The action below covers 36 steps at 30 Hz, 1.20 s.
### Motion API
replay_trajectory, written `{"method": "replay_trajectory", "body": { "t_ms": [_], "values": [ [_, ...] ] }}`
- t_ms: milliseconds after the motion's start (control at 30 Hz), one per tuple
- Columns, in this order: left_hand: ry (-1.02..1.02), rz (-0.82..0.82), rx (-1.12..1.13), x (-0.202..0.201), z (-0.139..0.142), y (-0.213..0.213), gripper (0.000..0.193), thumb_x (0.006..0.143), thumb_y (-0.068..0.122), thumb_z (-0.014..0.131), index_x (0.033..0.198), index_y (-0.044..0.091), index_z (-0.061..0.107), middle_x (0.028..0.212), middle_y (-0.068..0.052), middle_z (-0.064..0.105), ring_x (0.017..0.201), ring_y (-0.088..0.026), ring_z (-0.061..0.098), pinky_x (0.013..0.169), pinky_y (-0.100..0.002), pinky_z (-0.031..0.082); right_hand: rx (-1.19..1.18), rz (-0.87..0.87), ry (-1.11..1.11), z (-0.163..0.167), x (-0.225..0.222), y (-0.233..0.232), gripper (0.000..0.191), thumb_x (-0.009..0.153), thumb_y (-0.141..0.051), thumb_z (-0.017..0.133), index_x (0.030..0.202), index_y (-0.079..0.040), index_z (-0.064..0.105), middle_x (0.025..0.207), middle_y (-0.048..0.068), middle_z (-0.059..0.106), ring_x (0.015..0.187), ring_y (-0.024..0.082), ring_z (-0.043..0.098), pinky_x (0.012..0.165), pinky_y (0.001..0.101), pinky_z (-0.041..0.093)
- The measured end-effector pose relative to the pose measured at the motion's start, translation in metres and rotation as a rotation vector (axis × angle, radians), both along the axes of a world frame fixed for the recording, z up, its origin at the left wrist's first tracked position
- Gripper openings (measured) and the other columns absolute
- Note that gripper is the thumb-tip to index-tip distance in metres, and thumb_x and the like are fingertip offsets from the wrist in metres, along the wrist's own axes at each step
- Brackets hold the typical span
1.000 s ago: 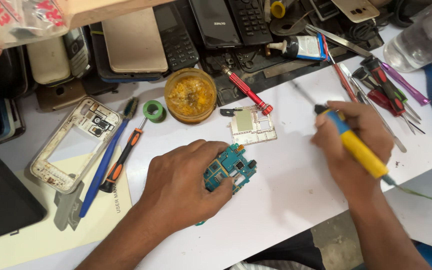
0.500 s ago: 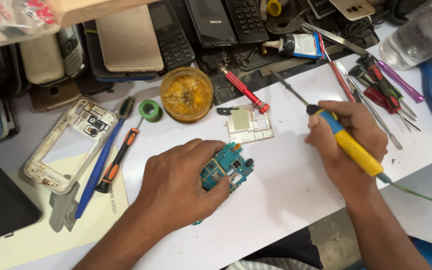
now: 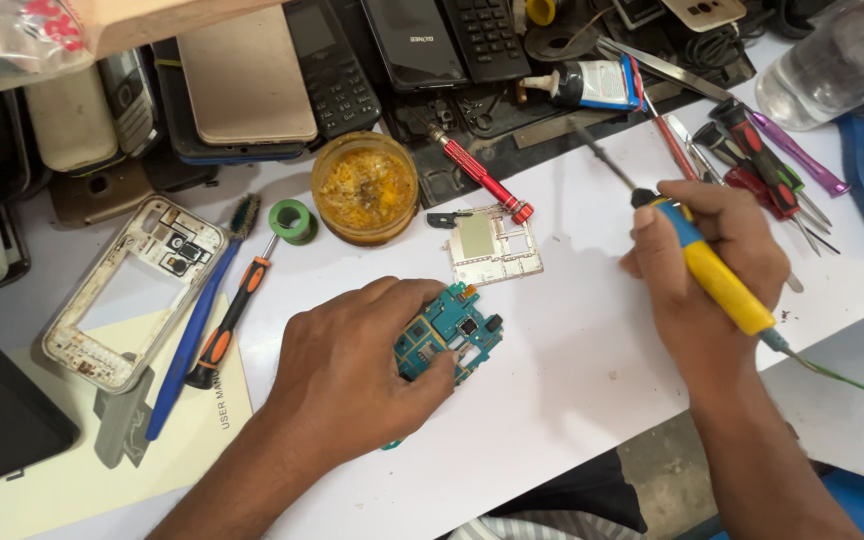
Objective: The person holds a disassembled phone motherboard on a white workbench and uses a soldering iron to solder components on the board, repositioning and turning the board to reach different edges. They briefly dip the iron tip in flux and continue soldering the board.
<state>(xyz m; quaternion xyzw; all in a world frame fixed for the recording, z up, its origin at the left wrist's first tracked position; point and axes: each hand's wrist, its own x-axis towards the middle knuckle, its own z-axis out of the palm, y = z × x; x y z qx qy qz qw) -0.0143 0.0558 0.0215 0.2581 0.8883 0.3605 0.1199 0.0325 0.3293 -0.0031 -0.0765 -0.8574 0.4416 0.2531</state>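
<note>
The left hand lies curled over a blue-green circuit board on the white bench, its fingertips pressing the board's near edge. To the right of the board, the right hand is closed around the yellow handle of a soldering iron, whose dark tip points up and away from the board. Just beyond the board lies a thin metal shield frame, with a red screwdriver touching the frame's far corner, and a round jar of yellow paste stands beyond the board to the left.

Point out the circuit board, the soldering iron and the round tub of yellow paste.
circuit board (image 3: 452, 335): head view, on its bare blue-green face.
soldering iron (image 3: 712, 280): head view, on its yellow handle.
tub of yellow paste (image 3: 364, 188): head view, on the paste inside.
</note>
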Motion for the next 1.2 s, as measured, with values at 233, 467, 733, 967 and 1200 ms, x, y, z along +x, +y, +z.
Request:
{"method": "replay_trajectory", "body": {
  "t_ms": [233, 467, 733, 967, 1200],
  "values": [
    [0.008, -0.001, -0.003, -0.0008, 0.0, -0.0002, 0.049, 0.071, 0.027, 0.075, 0.115, 0.005, 0.071, 0.087, -0.008, 0.074, 0.075, -0.026, 0.073, 0.063, -0.043, 0.055, -0.02, -0.04, 0.002, 0.0016, -0.001, -0.0005, 0.023, 0.107, -0.009, 0.07, 0.125, 0.005, 0.063, 0.089, 0.011, 0.071, 0.073, 0.013, 0.073, 0.067, 0.0226, 0.058],
    [-0.008, 0.003, -0.011, -0.0009, 0.0011, -0.0011, 0.048, 0.071, 0.027, 0.075, 0.114, 0.006, 0.071, 0.087, -0.008, 0.074, 0.075, -0.026, 0.073, 0.063, -0.043, 0.055, -0.001, 0.006, 0.002, -0.0016, -0.0005, 0.0008, 0.025, 0.105, -0.009, 0.071, 0.123, 0.006, 0.062, 0.093, 0.012, 0.071, 0.077, 0.013, 0.073, 0.067, 0.0223, 0.059],
    [-0.007, 0.0, -0.011, -0.0006, 0.0011, -0.0011, 0.048, 0.072, 0.028, 0.075, 0.114, 0.005, 0.071, 0.088, -0.008, 0.074, 0.076, -0.027, 0.072, 0.063, -0.044, 0.054, 0.015, 0.048, 0.016, -0.0028, 0.0002, 0.0014, 0.024, 0.103, -0.005, 0.071, 0.122, 0.006, 0.062, 0.093, 0.012, 0.071, 0.075, 0.014, 0.072, 0.066, 0.0226, 0.057],
    [0.005, -0.003, 0.0, -0.001, 0.0004, -0.0015, 0.048, 0.072, 0.027, 0.074, 0.114, 0.005, 0.071, 0.086, -0.007, 0.074, 0.074, -0.025, 0.073, 0.062, -0.043, 0.054, 0.024, 0.03, 0.021, -0.0028, -0.0005, 0.0006, 0.021, 0.106, -0.006, 0.071, 0.122, 0.005, 0.062, 0.091, 0.011, 0.072, 0.072, 0.012, 0.073, 0.067, 0.0223, 0.056],
    [0.015, -0.001, -0.002, -0.0011, 0.0007, -0.0017, 0.048, 0.072, 0.026, 0.074, 0.114, 0.005, 0.071, 0.085, -0.007, 0.074, 0.073, -0.025, 0.072, 0.062, -0.043, 0.055, 0.031, 0.035, 0.0, -0.0036, 0.0005, 0.0004, 0.023, 0.105, -0.006, 0.073, 0.122, 0.005, 0.062, 0.093, 0.012, 0.072, 0.076, 0.014, 0.074, 0.066, 0.0222, 0.056]
  ]
}}
